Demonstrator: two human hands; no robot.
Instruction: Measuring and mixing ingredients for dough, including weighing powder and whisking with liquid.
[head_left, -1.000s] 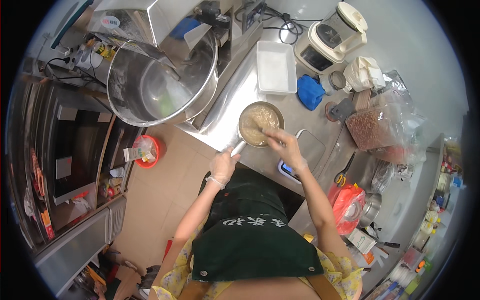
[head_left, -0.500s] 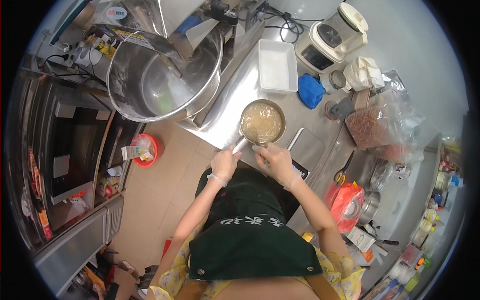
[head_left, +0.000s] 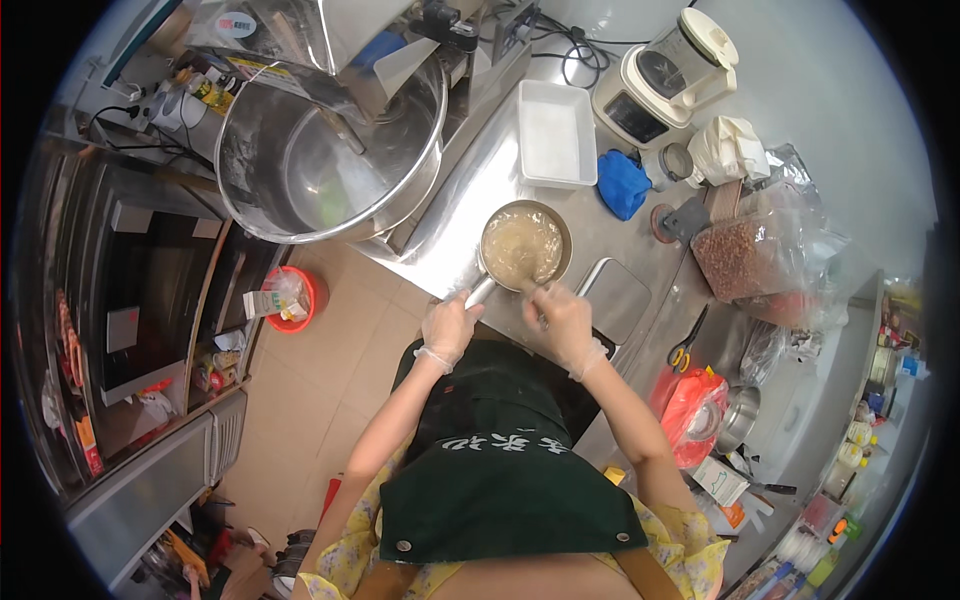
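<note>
A small saucepan [head_left: 569, 240] of cloudy, pale tan liquid [head_left: 518, 243] rests on the metal worktop [head_left: 590, 230] in front of me. My left hand [head_left: 449, 328], in a clear glove, is closed round the pan's light handle [head_left: 482, 291]. Also gloved, my right hand [head_left: 562, 322] is closed on a thin metal stirring utensil dipped into the liquid at the pan's near edge. Motion smears that hand, and the utensil's head is hidden in the liquid. Ripples cover the liquid's surface. A flat kitchen scale [head_left: 618, 297] lies just right of the pan.
Behind the pan stand a white tray [head_left: 557, 130], a blue cloth bundle [head_left: 621, 185] and a blender [head_left: 640, 105]. Scissors [head_left: 686, 342] and a red bag [head_left: 690, 425] lie rightward. On the left are a large mixer bowl [head_left: 330, 170] and a red bin [head_left: 313, 300].
My right hand has shifted slightly right with the utensil, and the ripple pattern in the liquid differs. My left hand and the pan have stayed in place.
</note>
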